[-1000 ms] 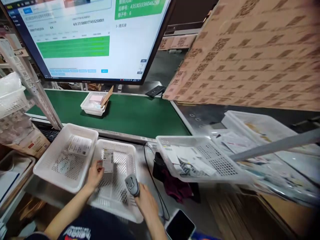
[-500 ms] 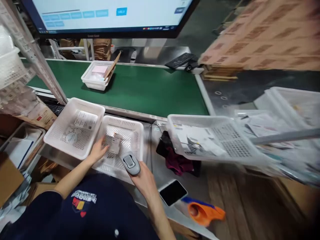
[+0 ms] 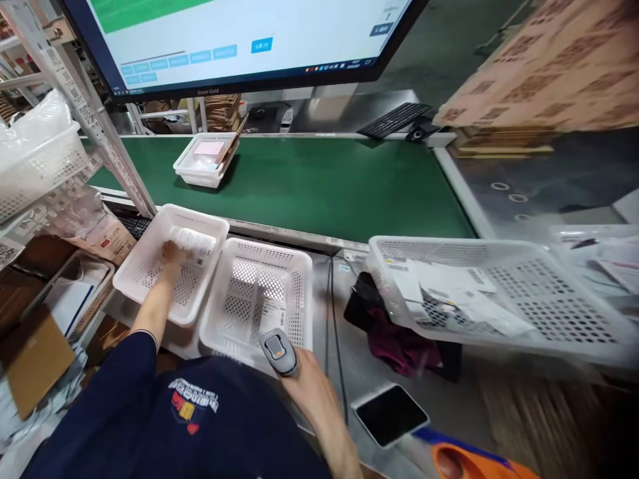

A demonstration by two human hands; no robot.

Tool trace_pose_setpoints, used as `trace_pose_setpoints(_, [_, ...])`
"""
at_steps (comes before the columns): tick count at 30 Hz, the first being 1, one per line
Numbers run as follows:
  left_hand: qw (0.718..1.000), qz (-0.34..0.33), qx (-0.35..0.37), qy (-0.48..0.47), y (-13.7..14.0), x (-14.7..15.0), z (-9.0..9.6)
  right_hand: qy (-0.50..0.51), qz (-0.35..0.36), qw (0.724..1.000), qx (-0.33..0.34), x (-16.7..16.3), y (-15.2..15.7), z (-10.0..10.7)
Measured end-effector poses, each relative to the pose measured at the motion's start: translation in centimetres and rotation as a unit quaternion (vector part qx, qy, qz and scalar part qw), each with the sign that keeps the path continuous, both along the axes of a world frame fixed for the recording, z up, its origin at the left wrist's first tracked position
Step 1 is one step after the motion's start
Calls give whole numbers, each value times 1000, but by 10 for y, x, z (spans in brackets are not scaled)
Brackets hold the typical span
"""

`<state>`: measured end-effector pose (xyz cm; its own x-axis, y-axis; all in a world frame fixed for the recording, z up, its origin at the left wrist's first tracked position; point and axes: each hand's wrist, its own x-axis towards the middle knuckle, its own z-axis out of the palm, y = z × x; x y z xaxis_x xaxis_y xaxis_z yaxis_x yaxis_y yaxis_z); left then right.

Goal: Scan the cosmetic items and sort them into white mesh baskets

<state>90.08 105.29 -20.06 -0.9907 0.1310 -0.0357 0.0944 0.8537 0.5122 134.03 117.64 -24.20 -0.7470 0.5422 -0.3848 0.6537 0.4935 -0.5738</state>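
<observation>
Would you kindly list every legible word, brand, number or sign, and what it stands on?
"Great-Gold": lower bezel of the large black-framed monitor.
Too small or blurred to read: remaining on-screen text, including the blue buttons; the white lettering on the navy cloth shirt; the white printed labels in the white plastic baskets; codes on the grey metal post; red-marked brown package at left.
</observation>
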Motion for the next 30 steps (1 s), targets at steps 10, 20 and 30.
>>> trace_pose_setpoints(10, [992,-55,106,-46,-26,-42,47,-4,2,1000,-26,12,-8,-10])
trace_pose_setpoints(20, [867,-440,-3,234,-17,153,9,79,-70,994,-1,29,15,-38])
trace_pose_setpoints(30, [817,-539,-205,15,13,149,8,131,-139,982,4,53,18,-42])
